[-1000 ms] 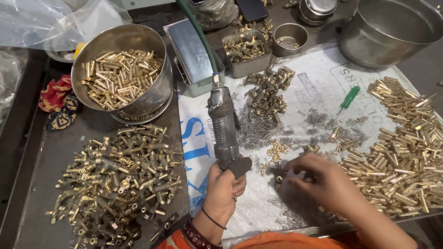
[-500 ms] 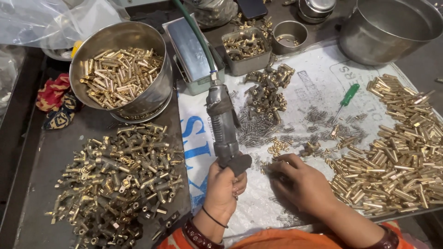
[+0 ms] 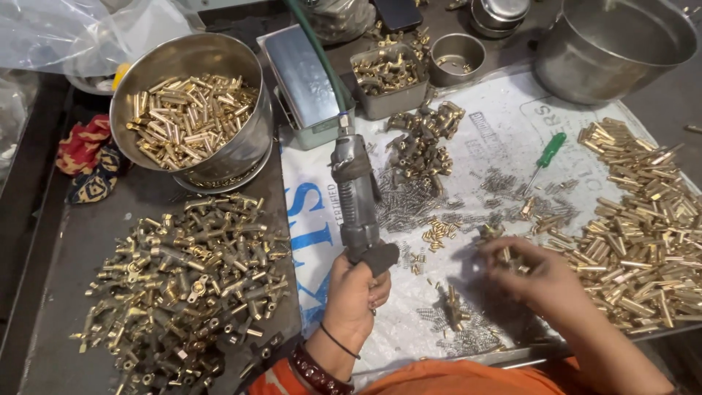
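My left hand grips the lower end of a grey pneumatic hand tool, which stands tilted with its green hose running up and away. My right hand rests palm down on the white printed sack, its fingers pinching small brass parts beside a large heap of brass tubes at the right. A short brass fitting and small steel springs lie between the two hands.
A steel bowl of brass tubes stands at the upper left, above a heap of brass fittings on the dark tray. A green screwdriver, a darker fitting pile, a metal box, small tins and a big steel pot lie farther back.
My right hand has slid right and a little away from the tool tip, toward the brass tube heap. The left hand and tool stay in about the same place.
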